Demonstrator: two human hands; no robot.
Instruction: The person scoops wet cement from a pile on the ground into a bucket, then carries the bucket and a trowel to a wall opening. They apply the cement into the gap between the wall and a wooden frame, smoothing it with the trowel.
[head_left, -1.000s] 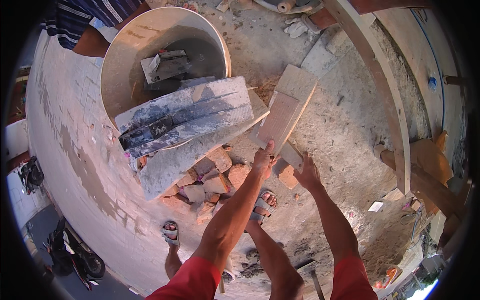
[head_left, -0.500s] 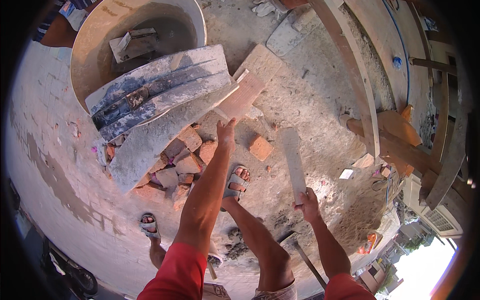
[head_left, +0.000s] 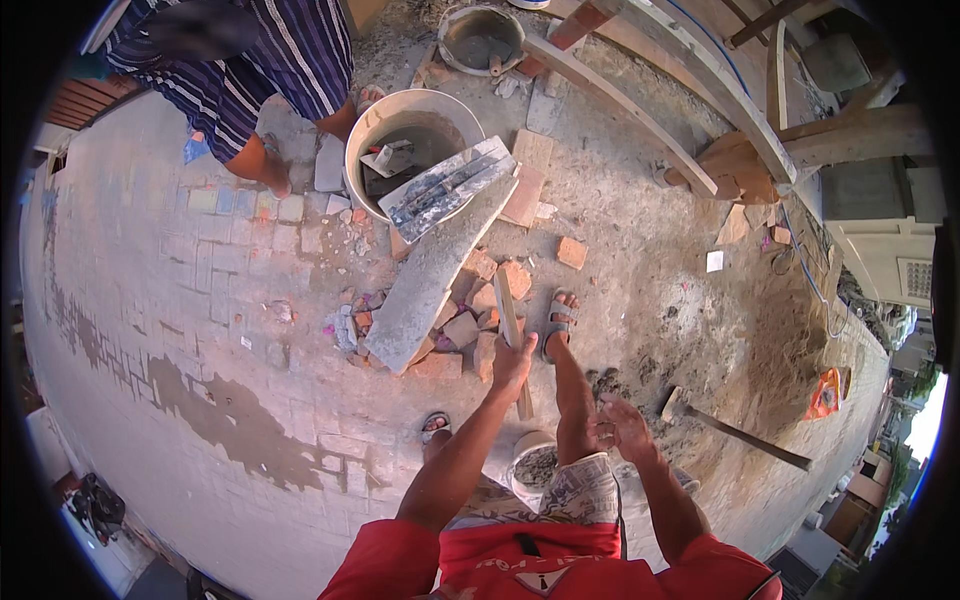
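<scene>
My left hand is closed around a narrow flat board, which is turned nearly edge-on and slants over the broken bricks. The board's lower end sticks out below my fist. My right hand holds nothing, its fingers loosely bent and apart, in front of my right knee. A small bucket of mortar stands between my legs. Beyond the bricks, a long grey slab slopes up toward a round tub. A mortar-smeared trough-shaped piece lies across the tub's rim.
Another person in striped clothing is at the far left by the tub. A long-handled hoe lies at right, near a sand heap. Wooden beams cross the far right. A loose brick lies ahead of my right foot.
The narrow board has passed from my right hand to my left. My left hand has drawn back from the reddish tile, and my right hand has let go. The view has tilted and widened.
</scene>
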